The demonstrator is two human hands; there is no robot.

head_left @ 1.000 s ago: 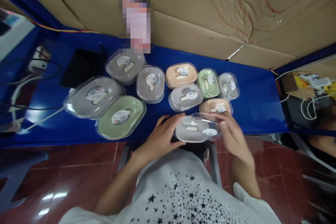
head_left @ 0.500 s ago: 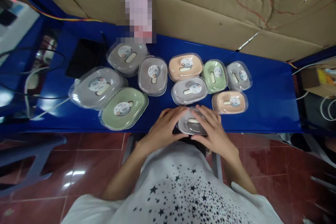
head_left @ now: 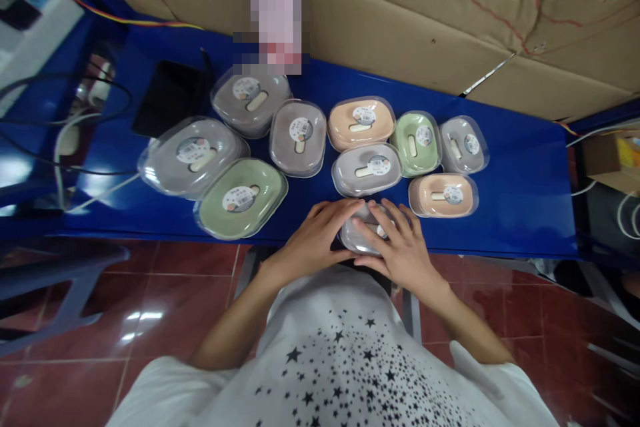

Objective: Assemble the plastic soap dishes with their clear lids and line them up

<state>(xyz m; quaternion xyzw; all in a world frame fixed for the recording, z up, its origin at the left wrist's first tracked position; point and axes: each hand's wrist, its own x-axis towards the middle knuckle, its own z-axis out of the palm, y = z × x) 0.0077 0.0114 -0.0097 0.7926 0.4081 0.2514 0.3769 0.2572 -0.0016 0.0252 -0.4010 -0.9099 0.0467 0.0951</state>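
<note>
A small grey oval container (head_left: pixel 364 240) with a clear lid sits at the table's front edge between my hands. My left hand (head_left: pixel 320 237) grips its left side, thumb near the front edge and fingers at the back. Across its top and right side lies my right hand (head_left: pixel 397 240), fingers spread on the lid. Just behind it is another grey container (head_left: pixel 350 170). An orange container (head_left: pixel 425 197) is to the right, and a green container (head_left: pixel 260 197) lies to the left of my left hand.
Several more lidded containers, grey, orange and green, stand on the blue table (head_left: pixel 525 200). A black flat object (head_left: pixel 167 100) lies at the back left, near cables. Cardboard (head_left: pixel 390 33) lines the back, and a cardboard box (head_left: pixel 607 157) is at the far right.
My right hand has shifted left over the lid, its fingers more spread. My left hand stays at the container's left side. The whole view has shifted slightly.
</note>
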